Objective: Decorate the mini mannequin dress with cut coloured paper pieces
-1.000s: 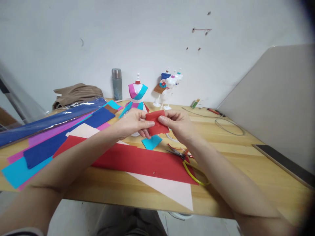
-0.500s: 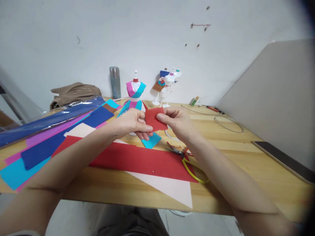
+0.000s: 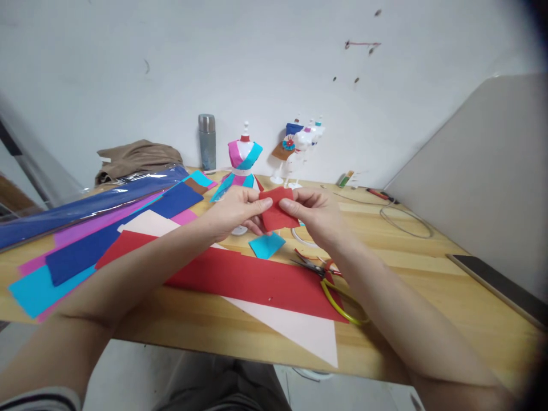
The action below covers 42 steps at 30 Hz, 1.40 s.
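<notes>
A small red paper piece is held up over the wooden table, pinched from both sides. My left hand grips its left edge with thumb and fingers. My right hand grips its right edge the same way. Just below the hands lies a small cyan paper scrap. A long red paper sheet stretches across the table under my forearms, lying over a pale pink sheet. Yellow-handled scissors rest beside my right wrist.
Blue, cyan and magenta sheets fan out at the left under a blue plastic-wrapped roll. A dressed mini mannequin, more mannequins, a grey bottle, brown cloth and a wire sit at the back. A grey board leans at right.
Both hands have kept hold of the red piece and turned it slightly between the fingers. The view has shifted a little to the left and down.
</notes>
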Tool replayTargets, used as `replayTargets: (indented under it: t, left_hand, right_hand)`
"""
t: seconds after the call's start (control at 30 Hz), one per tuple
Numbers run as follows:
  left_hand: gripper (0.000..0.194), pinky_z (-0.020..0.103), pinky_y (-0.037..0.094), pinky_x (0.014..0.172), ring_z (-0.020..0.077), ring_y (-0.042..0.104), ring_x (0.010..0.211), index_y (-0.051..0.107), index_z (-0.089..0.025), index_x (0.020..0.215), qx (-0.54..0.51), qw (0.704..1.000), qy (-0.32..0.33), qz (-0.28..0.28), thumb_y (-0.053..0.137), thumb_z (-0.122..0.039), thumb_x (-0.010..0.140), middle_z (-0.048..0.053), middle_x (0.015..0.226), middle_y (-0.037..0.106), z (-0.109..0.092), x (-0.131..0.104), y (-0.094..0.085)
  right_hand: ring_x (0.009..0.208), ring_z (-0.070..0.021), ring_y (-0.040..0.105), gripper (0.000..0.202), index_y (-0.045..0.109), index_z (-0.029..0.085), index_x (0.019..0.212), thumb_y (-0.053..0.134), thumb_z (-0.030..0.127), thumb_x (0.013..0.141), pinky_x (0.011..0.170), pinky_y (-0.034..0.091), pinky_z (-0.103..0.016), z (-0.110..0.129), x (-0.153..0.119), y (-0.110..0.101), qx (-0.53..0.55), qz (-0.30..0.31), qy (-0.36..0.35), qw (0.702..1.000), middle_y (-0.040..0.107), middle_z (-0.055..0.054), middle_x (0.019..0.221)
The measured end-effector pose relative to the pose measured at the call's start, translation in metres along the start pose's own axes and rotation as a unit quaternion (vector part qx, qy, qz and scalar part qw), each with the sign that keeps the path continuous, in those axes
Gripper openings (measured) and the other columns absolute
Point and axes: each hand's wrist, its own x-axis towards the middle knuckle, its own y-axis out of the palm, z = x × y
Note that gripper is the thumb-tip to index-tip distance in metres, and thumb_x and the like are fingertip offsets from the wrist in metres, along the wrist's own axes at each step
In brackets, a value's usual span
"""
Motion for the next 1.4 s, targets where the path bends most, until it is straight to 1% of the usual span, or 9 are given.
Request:
replayTargets:
  t: [0.17, 0.3, 0.53, 0.83, 1.03, 1.13, 1.2, 1.3, 1.4]
  left_hand:
    - [0.021, 0.017, 0.05, 0.049, 0.0091, 0.062, 0.047, 0.068, -0.012, 0.069, 0.001, 0.999, 0.018, -0.034, 0.068, -0.023, 0.087, 0.002, 0.056, 0.067, -0.001, -0.001, 0.002]
    - [0.03, 0.015, 0.044, 0.046, 0.0061, 0.053, 0.042, 0.064, -0.013, 0.058, 0.044, 0.997, 0.031, -0.046, 0.063, -0.018, 0.087, -0.001, 0.049, 0.06, -0.01, -0.004, 0.004]
    - [0.027, 0.016, 0.04, 0.045, 0.007, 0.054, 0.046, 0.065, -0.014, 0.058, 0.146, 0.988, 0.038, -0.006, 0.064, -0.021, 0.085, -0.002, 0.049, 0.057, -0.012, -0.008, 0.004]
    - [0.022, 0.019, 0.037, 0.048, 0.008, 0.053, 0.05, 0.067, -0.012, 0.066, 0.132, 0.991, 0.02, -0.003, 0.068, -0.028, 0.081, -0.001, 0.055, 0.059, -0.007, -0.005, 0.003]
    - [0.024, 0.021, 0.035, 0.05, 0.009, 0.051, 0.051, 0.069, -0.011, 0.069, 0.152, 0.988, 0.024, 0.022, 0.069, -0.033, 0.078, 0.001, 0.058, 0.061, -0.002, -0.003, -0.005]
    - [0.025, 0.021, 0.031, 0.048, 0.0078, 0.047, 0.048, 0.067, -0.011, 0.067, 0.154, 0.988, 0.015, 0.029, 0.07, -0.034, 0.077, 0.0, 0.055, 0.057, 0.0, -0.001, -0.006]
    - [0.025, 0.021, 0.031, 0.048, 0.0077, 0.047, 0.048, 0.066, -0.011, 0.065, 0.144, 0.989, 0.009, 0.032, 0.072, -0.032, 0.076, 0.0, 0.054, 0.057, 0.002, 0.001, -0.006]
    - [0.025, 0.021, 0.035, 0.049, 0.0087, 0.05, 0.05, 0.065, -0.011, 0.062, 0.115, 0.993, -0.007, 0.03, 0.075, -0.03, 0.074, 0.001, 0.054, 0.057, 0.005, 0.004, -0.005]
    - [0.024, 0.022, 0.04, 0.051, 0.0103, 0.054, 0.053, 0.065, -0.011, 0.064, 0.069, 0.996, -0.039, 0.044, 0.078, -0.029, 0.073, 0.002, 0.056, 0.06, 0.013, 0.008, -0.001]
  right_hand:
    - [0.059, -0.0161, 0.058, 0.036, 0.072, 0.024, 0.068, 0.083, 0.058, 0.063, 0.058, 0.048, -0.032, 0.0, -0.002, 0.0, 0.008, 0.022, 0.007, 1.0, 0.069, -0.001, 0.066]
    - [0.057, -0.0147, 0.055, 0.035, 0.07, 0.024, 0.072, 0.083, 0.056, 0.064, 0.054, 0.044, -0.03, 0.005, -0.004, 0.002, 0.01, 0.017, 0.0, 1.0, 0.066, 0.0, 0.065]
    - [0.054, -0.0148, 0.052, 0.029, 0.068, 0.027, 0.066, 0.084, 0.051, 0.064, 0.053, 0.044, -0.033, 0.006, -0.003, 0.003, 0.011, 0.01, -0.019, 1.0, 0.063, 0.0, 0.061]
    - [0.049, -0.0126, 0.048, 0.031, 0.068, 0.026, 0.063, 0.085, 0.051, 0.064, 0.047, 0.041, -0.031, 0.0, 0.001, -0.002, 0.028, -0.002, -0.045, 0.999, 0.059, 0.001, 0.056]
    - [0.046, -0.0115, 0.048, 0.025, 0.067, 0.024, 0.062, 0.085, 0.041, 0.063, 0.047, 0.041, -0.03, 0.013, 0.004, -0.017, 0.032, -0.055, -0.063, 0.996, 0.058, 0.002, 0.053]
    - [0.048, -0.012, 0.05, 0.024, 0.067, 0.024, 0.065, 0.082, 0.043, 0.066, 0.049, 0.042, -0.03, 0.023, -0.005, -0.033, -0.025, -0.059, -0.068, 0.996, 0.059, 0.002, 0.055]
    - [0.052, -0.014, 0.055, 0.024, 0.07, 0.023, 0.073, 0.079, 0.045, 0.07, 0.051, 0.044, -0.03, 0.023, -0.018, -0.048, -0.127, -0.011, -0.037, 0.991, 0.062, 0.0, 0.06]
    - [0.054, -0.0163, 0.058, 0.024, 0.074, 0.022, 0.088, 0.075, 0.043, 0.076, 0.052, 0.043, -0.031, 0.005, -0.048, -0.077, -0.31, 0.1, 0.056, 0.944, 0.066, -0.002, 0.063]
    - [0.061, -0.021, 0.063, 0.015, 0.073, 0.021, 0.083, 0.071, 0.035, 0.08, 0.056, 0.047, -0.034, -0.023, -0.087, -0.101, -0.374, 0.131, 0.145, 0.907, 0.072, -0.007, 0.074]
